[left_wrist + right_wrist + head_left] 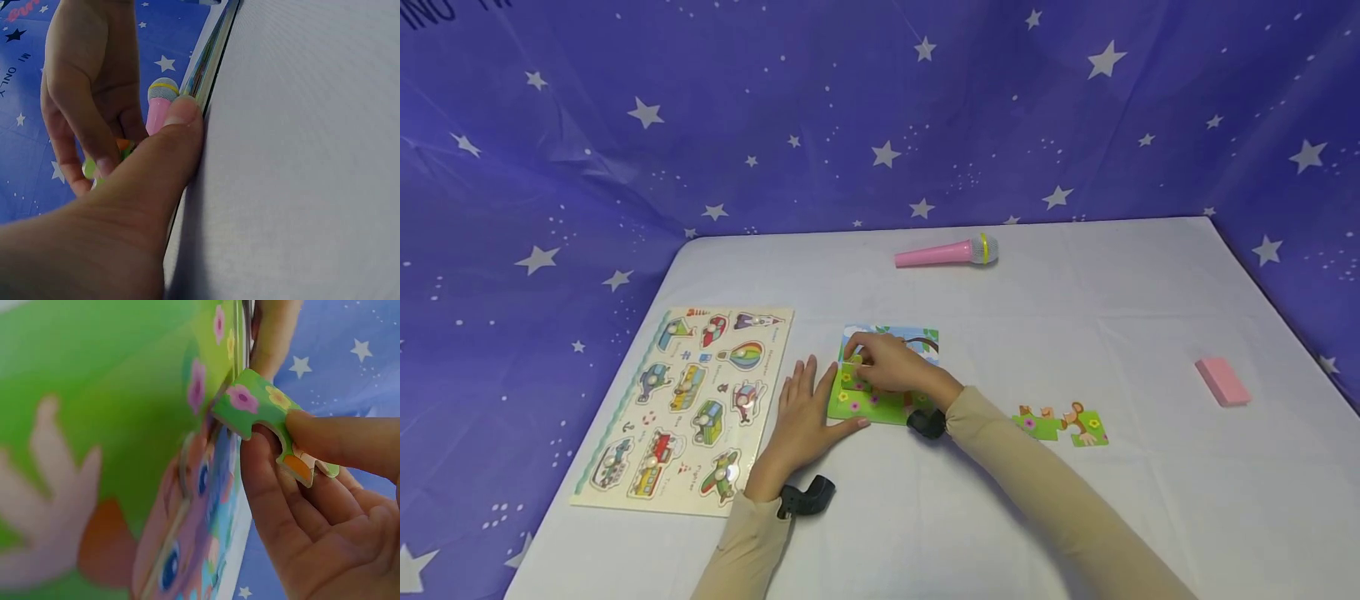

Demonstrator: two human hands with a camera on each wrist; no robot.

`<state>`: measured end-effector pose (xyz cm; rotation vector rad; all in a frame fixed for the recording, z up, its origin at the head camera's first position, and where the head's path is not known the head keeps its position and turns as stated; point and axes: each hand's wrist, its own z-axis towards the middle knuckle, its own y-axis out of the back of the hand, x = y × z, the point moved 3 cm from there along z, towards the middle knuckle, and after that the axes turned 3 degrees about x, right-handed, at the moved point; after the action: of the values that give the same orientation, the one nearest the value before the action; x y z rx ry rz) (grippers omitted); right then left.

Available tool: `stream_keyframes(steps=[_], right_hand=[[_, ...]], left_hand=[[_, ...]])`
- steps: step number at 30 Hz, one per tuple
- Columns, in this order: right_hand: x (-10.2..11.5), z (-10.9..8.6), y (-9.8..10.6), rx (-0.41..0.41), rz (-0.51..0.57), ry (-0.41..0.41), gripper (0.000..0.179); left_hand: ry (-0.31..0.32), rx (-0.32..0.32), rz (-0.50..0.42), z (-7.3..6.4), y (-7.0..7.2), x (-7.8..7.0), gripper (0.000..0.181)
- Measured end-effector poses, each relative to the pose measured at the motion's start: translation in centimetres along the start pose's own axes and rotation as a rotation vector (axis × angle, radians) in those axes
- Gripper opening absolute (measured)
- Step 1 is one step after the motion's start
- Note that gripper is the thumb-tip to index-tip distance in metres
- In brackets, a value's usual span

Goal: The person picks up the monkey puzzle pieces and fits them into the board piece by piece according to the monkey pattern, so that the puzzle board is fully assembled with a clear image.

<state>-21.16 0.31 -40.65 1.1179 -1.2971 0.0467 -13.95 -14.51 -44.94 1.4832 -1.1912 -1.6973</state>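
My right hand (891, 364) pinches a green jigsaw piece (245, 397) with pink and yellow flowers between thumb and fingers. It holds the piece over the left part of a small jigsaw board (876, 410) with a picture of a monkey on grass. In the right wrist view the piece is tilted near the board's surface. My left hand (805, 422) lies at the board's lower left corner, fingers extended. In the left wrist view its thumb (181, 111) touches the board's edge. Two loose jigsaw pieces (1037, 427) lie to the right, beyond my right sleeve.
A large vehicle peg puzzle (681, 417) lies at the left, close to my left hand. Behind the jigsaw board is a pink toy microphone (936, 254). A pink block (1222, 382) sits at the far right. A starry purple cloth (820, 108) hangs behind the white table.
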Motion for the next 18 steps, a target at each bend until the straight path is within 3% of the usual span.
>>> stream_keyframes(steps=[7,18], right_hand=[[0.1,0.5,-0.5,-0.041,-0.049,-0.042,0.019],[-0.1,0.3,-1.1,-0.099,-0.227,-0.088,0.030]], left_hand=[[0.004,0.008,-0.013,0.0,-0.1,0.0,0.093],[0.004,0.002,0.005,0.0,0.0,0.0,0.093]])
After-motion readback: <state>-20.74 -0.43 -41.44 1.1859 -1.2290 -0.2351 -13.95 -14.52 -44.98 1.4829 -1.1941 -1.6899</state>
